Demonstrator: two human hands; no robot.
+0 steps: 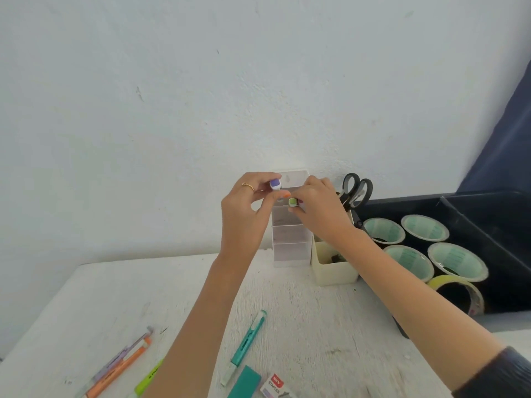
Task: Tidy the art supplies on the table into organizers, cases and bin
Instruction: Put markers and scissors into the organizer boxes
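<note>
At the organizer (pixel 288 249), raised left hand (pixel 244 209) pinches purple highlighter (pixel 275 184), right hand (pixel 323 212) pinches green highlighter (pixel 292 201)

The tiered organizer (pixel 288 234) is frosted, translucent plastic with smooth walls. At its top, the purple-capped highlighter (pixel 275 184) and the green-capped highlighter (pixel 292 201) have smooth satin plastic caps. Just right of it, the pen cup (pixel 334 271) is matt cream plastic and the scissors (pixel 357 187) have glossy black plastic handles. Further right, the bin (pixel 505 282) is smooth black plastic, holding shiny tape rolls (pixel 457 261). In front of it, the table (pixel 316 326) is white, matt and rough-grained; behind it, the wall (pixel 201 96) is matt, slightly pitted paint.
</note>
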